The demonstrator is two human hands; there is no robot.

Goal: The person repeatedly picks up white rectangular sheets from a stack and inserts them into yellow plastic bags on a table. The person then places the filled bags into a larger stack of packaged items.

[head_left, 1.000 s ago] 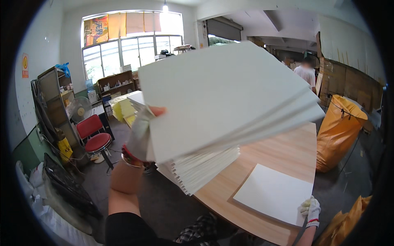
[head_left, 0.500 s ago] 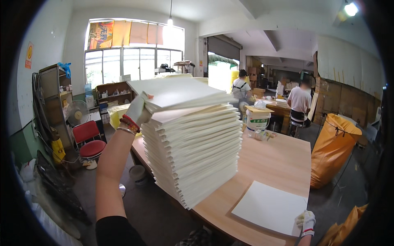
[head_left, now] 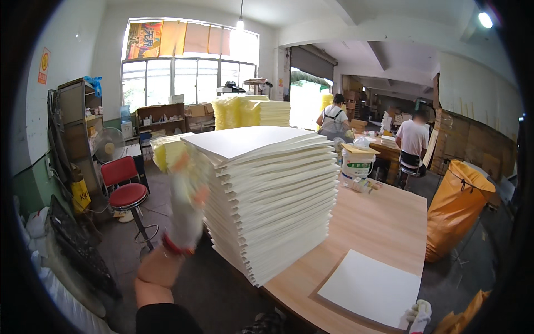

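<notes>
A tall stack of white folded sheets [head_left: 278,206] rises from the wooden table, its layers slightly uneven and its top sheet [head_left: 250,139] lying bowed. Beside the stack's left side is my left hand [head_left: 189,195], in a pale glove with bare fingertips and a red band at the wrist. Motion smears its fingers, and nothing can be made out in them. At the table's near right, a flat white board [head_left: 370,286] lies apart from the stack. My gloved right hand [head_left: 418,316] has its fingers curled over the board's near right corner.
The wooden table [head_left: 384,217] carries a white bucket [head_left: 356,163] at its far end. An orange sack [head_left: 459,209] stands right of it. Left are a red stool [head_left: 128,195] and a fan [head_left: 109,145]. Yellowish stacks [head_left: 250,113] stand behind. Two people work farther back.
My left hand has come down from the stack's top edge to its left side. The raised top sheet has settled onto the stack. My right hand stays at the board's corner.
</notes>
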